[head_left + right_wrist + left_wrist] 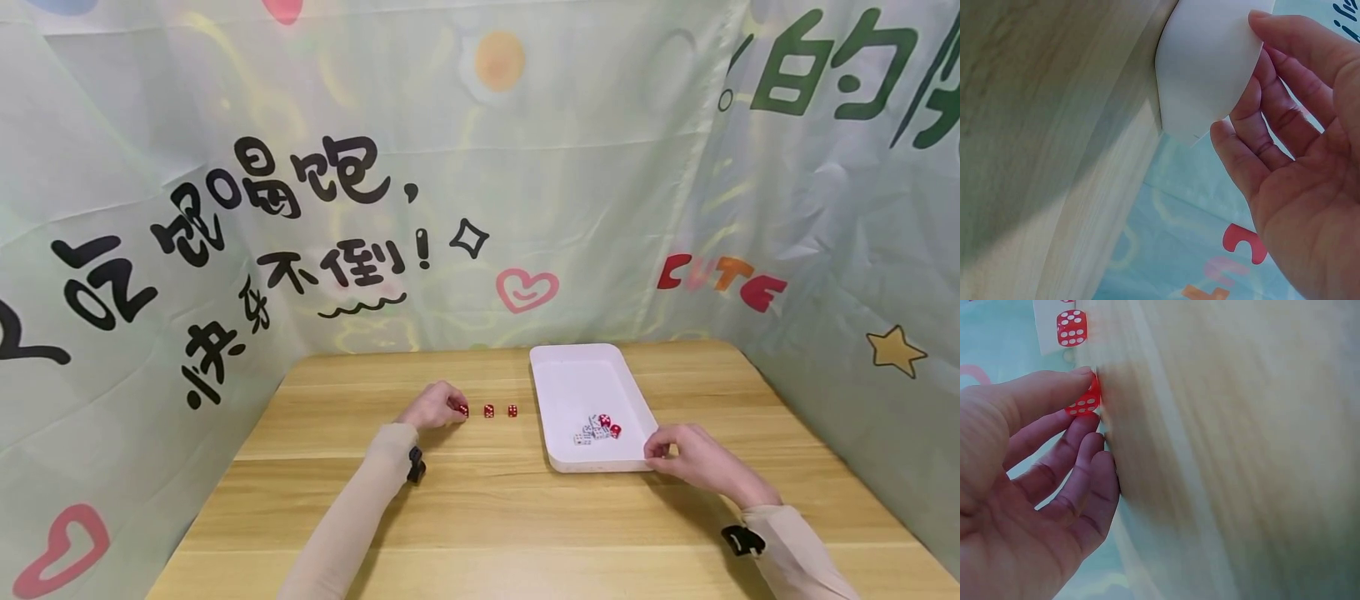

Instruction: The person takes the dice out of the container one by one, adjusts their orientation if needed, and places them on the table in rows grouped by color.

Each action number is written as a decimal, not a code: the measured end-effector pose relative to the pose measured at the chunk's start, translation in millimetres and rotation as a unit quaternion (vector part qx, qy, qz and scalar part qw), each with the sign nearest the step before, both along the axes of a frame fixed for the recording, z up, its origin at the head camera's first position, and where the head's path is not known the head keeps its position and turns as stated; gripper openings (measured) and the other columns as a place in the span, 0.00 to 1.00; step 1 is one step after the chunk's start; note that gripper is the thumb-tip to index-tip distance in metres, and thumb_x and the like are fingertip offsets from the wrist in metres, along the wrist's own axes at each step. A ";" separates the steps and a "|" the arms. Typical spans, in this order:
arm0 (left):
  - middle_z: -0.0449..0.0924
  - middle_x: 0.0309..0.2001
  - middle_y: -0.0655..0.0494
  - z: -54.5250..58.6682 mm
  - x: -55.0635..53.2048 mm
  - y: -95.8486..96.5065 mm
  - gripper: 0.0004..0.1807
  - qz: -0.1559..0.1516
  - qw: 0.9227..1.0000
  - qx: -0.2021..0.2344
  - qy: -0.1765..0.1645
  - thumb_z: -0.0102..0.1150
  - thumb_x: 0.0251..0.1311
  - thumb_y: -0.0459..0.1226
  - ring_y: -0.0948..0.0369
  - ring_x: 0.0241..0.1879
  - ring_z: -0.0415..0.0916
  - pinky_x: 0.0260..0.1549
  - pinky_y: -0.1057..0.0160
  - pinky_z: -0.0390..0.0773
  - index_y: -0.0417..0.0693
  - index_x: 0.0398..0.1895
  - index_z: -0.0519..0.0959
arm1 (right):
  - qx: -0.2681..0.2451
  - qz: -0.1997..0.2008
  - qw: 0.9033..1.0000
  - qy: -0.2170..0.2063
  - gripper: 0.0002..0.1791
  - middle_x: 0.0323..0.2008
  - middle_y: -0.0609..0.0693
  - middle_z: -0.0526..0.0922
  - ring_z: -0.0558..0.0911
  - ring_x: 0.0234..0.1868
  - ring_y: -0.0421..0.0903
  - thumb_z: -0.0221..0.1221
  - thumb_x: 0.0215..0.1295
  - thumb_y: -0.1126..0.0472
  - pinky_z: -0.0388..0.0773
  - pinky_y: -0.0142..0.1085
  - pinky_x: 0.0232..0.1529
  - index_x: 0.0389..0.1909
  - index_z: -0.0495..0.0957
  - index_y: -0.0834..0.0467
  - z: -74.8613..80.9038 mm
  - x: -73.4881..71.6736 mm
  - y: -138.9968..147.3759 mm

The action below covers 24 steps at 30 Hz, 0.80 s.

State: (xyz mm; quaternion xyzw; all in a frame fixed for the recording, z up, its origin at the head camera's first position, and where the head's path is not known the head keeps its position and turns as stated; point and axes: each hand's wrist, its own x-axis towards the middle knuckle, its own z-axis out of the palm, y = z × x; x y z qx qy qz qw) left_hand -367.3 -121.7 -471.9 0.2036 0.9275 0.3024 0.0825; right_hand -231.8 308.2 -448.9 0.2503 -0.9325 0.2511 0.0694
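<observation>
On the wooden table, my left hand [433, 407] pinches a red die [1086, 404] with white pips between thumb and fingertip, down at the table surface. Two more red dice, a middle one [489, 411] and a right one [513, 411], stand in a row to its right, spaced apart. A shallow white tray [581, 383] lies right of the row. Several white dice [598, 432] and a couple of red dice [616, 431] are clustered in its near part. My right hand [693, 457] grips the tray's near right corner, thumb at the rim and fingers against the outer wall.
The wooden table [480, 517] extends toward me and to both sides. Printed fabric [420, 108] hangs behind it and along both sides, close to the table's edges. Each wrist wears a black band, seen on the left [416, 465] and right [744, 540].
</observation>
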 end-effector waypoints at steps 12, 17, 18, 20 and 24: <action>0.85 0.39 0.52 10.7 1.0 3.3 0.16 0.004 1.000 0.001 -0.030 0.73 0.49 0.33 0.59 0.40 0.80 0.45 0.59 0.80 0.39 0.43 0.83 | 0.000 0.009 1.000 0.007 0.11 0.24 0.35 0.76 0.73 0.28 0.34 0.69 0.52 0.67 0.72 0.32 0.30 0.23 0.80 0.47 0.5 0.2 0.1; 0.84 0.43 0.49 16.2 2.1 10.4 0.22 0.014 0.999 0.007 -0.034 0.73 0.49 0.34 0.55 0.45 0.79 0.51 0.55 0.78 0.35 0.48 0.81 | 0.003 0.009 1.000 0.008 0.11 0.25 0.35 0.77 0.73 0.28 0.33 0.69 0.53 0.67 0.72 0.32 0.30 0.23 0.80 0.47 -1.2 -1.5 1.1; 0.84 0.44 0.48 16.8 2.7 12.4 0.23 0.018 0.999 0.010 -0.036 0.73 0.49 0.35 0.55 0.46 0.79 0.52 0.55 0.78 0.35 0.49 0.81 | 0.002 0.007 1.000 0.008 0.11 0.24 0.35 0.76 0.73 0.28 0.32 0.69 0.53 0.66 0.72 0.31 0.30 0.23 0.80 0.47 -1.4 -1.6 1.1; 0.83 0.46 0.47 17.4 3.4 16.8 0.24 0.022 0.999 0.021 -0.034 0.72 0.51 0.36 0.54 0.47 0.79 0.53 0.54 0.78 0.34 0.51 0.80 | 0.002 0.006 1.000 0.010 0.11 0.24 0.35 0.76 0.72 0.28 0.32 0.69 0.52 0.67 0.72 0.31 0.30 0.23 0.80 0.47 -1.5 -1.5 1.1; 0.82 0.50 0.42 20.1 3.9 27.5 0.23 0.023 0.999 0.036 -0.019 0.69 0.55 0.36 0.51 0.51 0.78 0.56 0.52 0.75 0.33 0.53 0.79 | 0.004 0.004 1.000 0.011 0.11 0.24 0.35 0.76 0.72 0.28 0.32 0.69 0.52 0.67 0.72 0.31 0.31 0.23 0.80 0.47 -1.3 -1.1 1.2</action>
